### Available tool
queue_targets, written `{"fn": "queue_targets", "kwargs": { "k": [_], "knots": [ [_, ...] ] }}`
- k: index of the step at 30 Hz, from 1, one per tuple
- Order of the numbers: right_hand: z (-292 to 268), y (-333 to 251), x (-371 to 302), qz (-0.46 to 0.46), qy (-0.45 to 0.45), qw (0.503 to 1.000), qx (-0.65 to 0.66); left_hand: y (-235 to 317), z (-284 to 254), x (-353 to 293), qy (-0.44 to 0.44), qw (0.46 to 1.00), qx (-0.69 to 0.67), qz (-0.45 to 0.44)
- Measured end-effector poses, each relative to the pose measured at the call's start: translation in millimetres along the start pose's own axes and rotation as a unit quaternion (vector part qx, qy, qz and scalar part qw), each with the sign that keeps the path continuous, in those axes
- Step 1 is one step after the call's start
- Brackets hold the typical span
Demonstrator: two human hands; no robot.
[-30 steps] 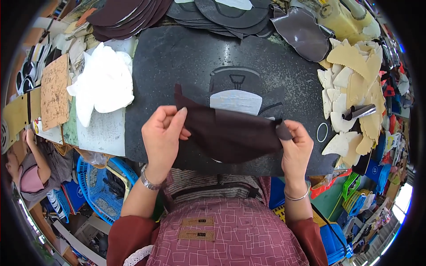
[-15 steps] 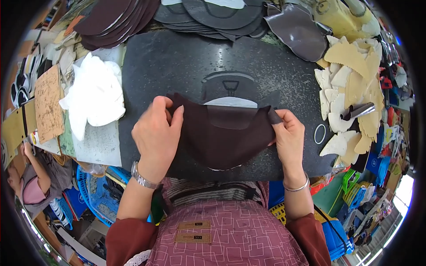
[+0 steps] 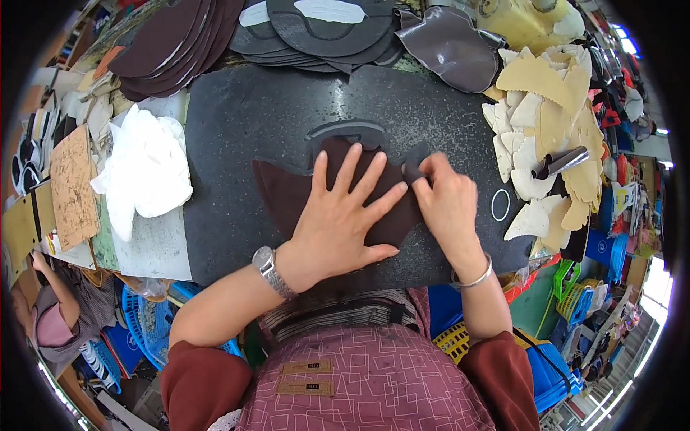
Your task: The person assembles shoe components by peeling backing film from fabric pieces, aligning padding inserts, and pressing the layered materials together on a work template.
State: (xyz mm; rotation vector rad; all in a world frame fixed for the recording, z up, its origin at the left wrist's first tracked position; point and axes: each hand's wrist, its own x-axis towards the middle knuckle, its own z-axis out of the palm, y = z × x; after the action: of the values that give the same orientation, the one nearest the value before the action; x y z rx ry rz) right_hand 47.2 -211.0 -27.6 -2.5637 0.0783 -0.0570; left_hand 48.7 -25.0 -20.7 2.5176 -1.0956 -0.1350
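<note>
My left hand [image 3: 341,212] lies flat with spread fingers, pressing on a dark brown curved piece of leather or fabric [image 3: 287,194]. That piece lies over a dark grey piece [image 3: 345,131] with a curved top edge, on the black board [image 3: 230,136]. At the brown piece's right corner, my right hand [image 3: 445,201] is closed, thumb and fingers pinching the edge. A small dark bit shows at the thumb tip; whether it is a finger cover or folded material I cannot tell. Much of the brown piece is hidden under my left hand.
Stacked brown pieces [image 3: 162,50] and grey pieces [image 3: 316,32] line the far edge, beside a shiny dark sheet [image 3: 449,50]. Cream scraps [image 3: 546,115] and a white ring [image 3: 500,205] are at right. A crumpled white cloth [image 3: 147,165] sits left, near a person's arm [image 3: 57,287].
My left hand has let go of the brown piece's left side and now rests flat across its middle. The piece lies down on the grey one. My right hand still pinches the right corner.
</note>
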Motion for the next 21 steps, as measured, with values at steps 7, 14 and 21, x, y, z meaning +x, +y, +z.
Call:
{"fn": "queue_targets", "kwargs": {
  "k": [7, 14, 21],
  "knots": [
    [-6, -11, -13, -0.324, -0.090, 0.937, -0.092, -32, 1, -1, 0.016, 1.000, 0.001, 0.009],
    [-7, -10, 51, -0.273, 0.055, 0.945, -0.171, -78, -20, -13, 0.039, 0.994, 0.104, -0.018],
    [62, -51, 181, -0.290, 0.030, 0.956, -0.017, -76, -40, -43, 0.181, 0.980, 0.080, 0.002]
  ]
}}
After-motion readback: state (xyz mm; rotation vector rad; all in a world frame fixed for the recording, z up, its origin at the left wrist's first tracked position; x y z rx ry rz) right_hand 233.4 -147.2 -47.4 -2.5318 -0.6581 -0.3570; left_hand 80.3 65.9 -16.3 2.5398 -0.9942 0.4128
